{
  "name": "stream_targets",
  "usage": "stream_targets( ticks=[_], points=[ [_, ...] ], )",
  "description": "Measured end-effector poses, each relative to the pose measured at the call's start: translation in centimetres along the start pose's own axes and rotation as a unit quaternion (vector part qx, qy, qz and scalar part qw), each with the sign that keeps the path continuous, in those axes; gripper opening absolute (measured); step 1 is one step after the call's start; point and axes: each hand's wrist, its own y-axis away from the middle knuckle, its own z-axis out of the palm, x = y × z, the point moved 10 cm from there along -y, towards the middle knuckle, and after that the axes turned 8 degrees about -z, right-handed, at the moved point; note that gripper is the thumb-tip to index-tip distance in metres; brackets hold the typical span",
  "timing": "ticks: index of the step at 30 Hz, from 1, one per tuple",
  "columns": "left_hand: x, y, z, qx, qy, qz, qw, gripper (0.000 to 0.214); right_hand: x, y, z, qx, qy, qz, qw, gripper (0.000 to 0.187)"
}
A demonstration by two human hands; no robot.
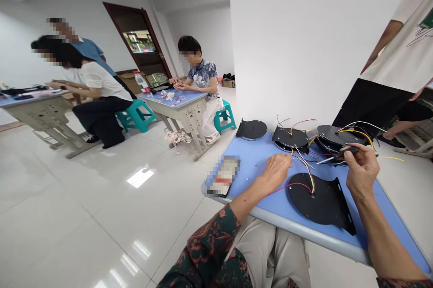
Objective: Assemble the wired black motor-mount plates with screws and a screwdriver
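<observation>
My right hand (363,171) grips a screwdriver (333,156) by its dark handle, the thin metal shaft pointing left. My left hand (277,170) is closed, fingertips together beside the loose wires; what it pinches, if anything, is hidden. Below the hands lies a round black plate (316,202) with a bent flange on its right side. Red, white, yellow and dark wires (309,175) rise from its centre. Farther back are stacked black plates with wires (291,137), another wired stack (341,134), and a single black plate (253,129).
A phone (223,176) rests at the left of the blue table (248,189), and small screws (256,165) lie near it. A white wall (280,44) stands behind. One person (402,53) stands at the right; others work at desks (179,98) to the left.
</observation>
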Motion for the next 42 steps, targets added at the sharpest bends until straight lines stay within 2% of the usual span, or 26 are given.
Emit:
stream_targets(
  ticks=[4,8,12,16,19,21,23,26,28,30,32,34,36,38,40,42],
  points=[
    [-3.2,3.5,-2.2,0.017,-0.019,-0.019,1.000,0.015,0.6,0.1,1.1,-0.046,-0.004,0.021,0.999,0.038],
    [-6.0,6.5,-1.7,0.027,-0.052,-0.037,0.998,0.014,1.4,0.8,1.6,-0.088,-0.030,0.070,0.993,0.037],
    [-6.5,7.9,-0.4,0.038,-0.077,-0.021,0.996,0.016,1.8,2.2,0.7,-0.096,-0.054,0.119,0.987,0.034],
    [-6.4,8.6,-0.6,0.062,-0.089,0.001,0.994,0.019,1.6,4.4,0.6,-0.131,-0.059,0.168,0.975,0.036],
    [-5.1,9.7,-1.9,0.135,-0.057,0.030,0.989,0.024,0.7,5.3,0.6,-0.135,-0.050,0.157,0.977,0.037],
    [-3.1,11.0,-2.1,0.179,-0.021,0.056,0.982,0.028,0.1,5.6,0.6,-0.125,-0.037,0.143,0.981,0.038],
    [-0.2,12.4,-0.9,0.178,0.009,0.099,0.979,0.027,-0.4,6.1,0.4,-0.108,-0.017,0.130,0.985,0.038],
    [3.8,13.8,3.0,0.115,-0.026,0.143,0.983,0.035,-1.0,6.9,-0.6,-0.055,0.022,0.123,0.991,0.038],
    [4.5,13.5,4.9,0.087,-0.061,0.136,0.985,0.042,-1.6,7.7,-1.6,-0.011,0.045,0.129,0.991,0.037],
    [3.9,12.2,5.8,0.067,-0.074,0.120,0.988,0.042,-2.2,8.6,-2.6,0.034,0.054,0.139,0.988,0.037],
    [2.6,10.6,5.9,0.044,-0.061,0.120,0.990,0.049,-3.1,9.6,-3.3,0.070,0.050,0.152,0.985,0.038],
    [1.5,8.9,5.5,0.020,-0.036,0.135,0.990,0.065,-3.9,10.8,-3.7,0.085,0.039,0.171,0.981,0.039],
    [0.6,7.5,4.9,0.000,-0.013,0.143,0.990,0.077,-4.5,11.8,-3.5,0.075,0.022,0.196,0.978,0.040],
    [0.1,6.3,4.3,-0.009,0.005,0.137,0.991,0.078,-5.2,12.2,-3.0,0.053,0.007,0.215,0.975,0.039],
    [0.1,5.4,3.6,-0.010,0.023,0.125,0.992,0.073,-6.0,11.3,-2.2,0.027,-0.004,0.205,0.978,0.036],
    [0.7,4.6,3.0,-0.009,0.045,0.112,0.993,0.066,-7.1,9.1,-1.1,0.000,-0.009,0.159,0.987,0.031]
  ],
)
